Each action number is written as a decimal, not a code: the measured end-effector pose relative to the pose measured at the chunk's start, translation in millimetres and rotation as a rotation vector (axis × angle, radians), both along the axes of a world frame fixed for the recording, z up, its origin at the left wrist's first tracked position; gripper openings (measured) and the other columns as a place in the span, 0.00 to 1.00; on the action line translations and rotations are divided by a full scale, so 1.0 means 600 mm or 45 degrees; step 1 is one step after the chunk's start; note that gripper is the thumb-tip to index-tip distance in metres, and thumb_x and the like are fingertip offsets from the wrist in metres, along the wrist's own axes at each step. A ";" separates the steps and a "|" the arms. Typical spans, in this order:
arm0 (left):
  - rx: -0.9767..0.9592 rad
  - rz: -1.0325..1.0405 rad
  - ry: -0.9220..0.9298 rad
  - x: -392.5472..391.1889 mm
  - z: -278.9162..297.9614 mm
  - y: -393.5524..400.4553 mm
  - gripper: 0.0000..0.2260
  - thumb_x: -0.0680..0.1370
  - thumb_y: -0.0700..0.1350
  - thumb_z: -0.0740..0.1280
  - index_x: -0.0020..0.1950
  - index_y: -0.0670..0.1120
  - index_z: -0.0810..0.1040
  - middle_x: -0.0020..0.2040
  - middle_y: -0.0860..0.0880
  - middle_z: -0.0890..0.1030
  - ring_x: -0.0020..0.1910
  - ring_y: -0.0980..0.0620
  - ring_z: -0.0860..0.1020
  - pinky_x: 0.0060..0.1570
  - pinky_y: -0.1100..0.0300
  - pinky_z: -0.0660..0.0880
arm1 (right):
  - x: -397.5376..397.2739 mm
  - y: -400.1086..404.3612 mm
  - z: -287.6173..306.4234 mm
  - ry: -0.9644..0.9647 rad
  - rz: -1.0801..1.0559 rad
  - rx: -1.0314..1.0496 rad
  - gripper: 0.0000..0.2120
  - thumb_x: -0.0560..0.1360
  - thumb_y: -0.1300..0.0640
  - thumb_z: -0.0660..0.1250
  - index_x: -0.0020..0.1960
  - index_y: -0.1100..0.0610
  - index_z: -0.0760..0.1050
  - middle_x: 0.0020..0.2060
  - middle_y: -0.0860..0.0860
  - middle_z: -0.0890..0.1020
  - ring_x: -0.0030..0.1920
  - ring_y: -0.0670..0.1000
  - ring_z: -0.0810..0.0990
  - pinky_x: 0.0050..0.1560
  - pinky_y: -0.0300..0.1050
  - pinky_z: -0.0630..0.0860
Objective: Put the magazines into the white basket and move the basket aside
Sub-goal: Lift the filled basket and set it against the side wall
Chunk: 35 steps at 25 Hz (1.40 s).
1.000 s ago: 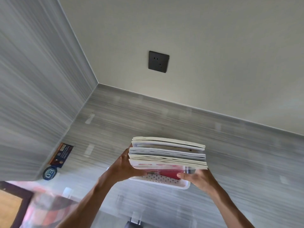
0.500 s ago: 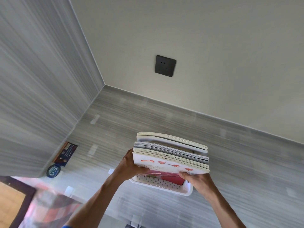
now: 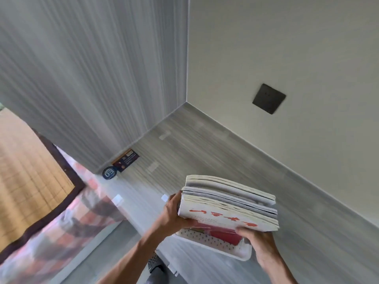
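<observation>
A thick stack of magazines [image 3: 229, 203] stands on edge in the white perforated basket [image 3: 207, 240], the nearest cover white with red characters. A red item shows inside the basket below the cover. My left hand [image 3: 174, 212] grips the stack's left side at the basket's rim. My right hand [image 3: 260, 242] holds the basket's right front corner with the thumb over the front magazine's lower edge. Whether the basket rests on the grey wood-grain desk [image 3: 205, 152] or is held just above it cannot be told.
The desk sits in a corner between a grey panel [image 3: 92, 78] on the left and a cream wall with a dark socket [image 3: 269, 98]. A small card [image 3: 126, 160] and a round blue sticker [image 3: 109, 172] lie by the panel. A bed mat [image 3: 26, 181] lies at left.
The view has swung left and tilted, so the bed and desk edge now show. The basket with magazines sits lower right in the view, both hands still on it.
</observation>
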<state>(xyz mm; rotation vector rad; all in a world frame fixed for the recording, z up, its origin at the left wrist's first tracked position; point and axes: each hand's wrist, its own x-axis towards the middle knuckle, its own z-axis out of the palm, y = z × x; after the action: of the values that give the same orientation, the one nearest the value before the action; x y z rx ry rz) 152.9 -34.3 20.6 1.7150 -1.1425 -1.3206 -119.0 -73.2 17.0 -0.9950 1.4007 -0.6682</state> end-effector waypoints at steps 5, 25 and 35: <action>0.082 0.257 0.040 0.116 -0.010 0.052 0.30 0.59 0.41 0.80 0.60 0.43 0.78 0.57 0.42 0.82 0.57 0.44 0.81 0.54 0.39 0.79 | 0.142 -0.037 0.022 -0.007 0.206 0.022 0.22 0.58 0.74 0.75 0.48 0.54 0.83 0.43 0.52 0.88 0.42 0.47 0.86 0.35 0.39 0.77; 0.034 1.005 0.121 0.409 -0.008 -0.045 0.40 0.51 0.58 0.81 0.61 0.58 0.73 0.57 0.45 0.80 0.58 0.44 0.79 0.58 0.40 0.77 | 0.606 -0.311 0.066 0.091 0.701 -0.035 0.16 0.51 0.69 0.65 0.34 0.51 0.77 0.28 0.40 0.82 0.32 0.38 0.79 0.25 0.29 0.71; 0.050 1.279 0.123 0.414 -0.019 -0.072 0.43 0.54 0.58 0.81 0.66 0.59 0.68 0.62 0.45 0.77 0.63 0.43 0.75 0.61 0.38 0.75 | 0.712 -0.398 0.034 0.181 1.022 -0.088 0.20 0.59 0.73 0.61 0.49 0.61 0.77 0.47 0.57 0.84 0.53 0.61 0.80 0.49 0.60 0.81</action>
<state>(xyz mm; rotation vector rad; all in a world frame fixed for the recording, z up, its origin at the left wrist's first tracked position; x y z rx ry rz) 401.5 -77.6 8.9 1.8243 -0.0992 -0.7557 308.3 -312.3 37.2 -1.5487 0.9682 -0.0457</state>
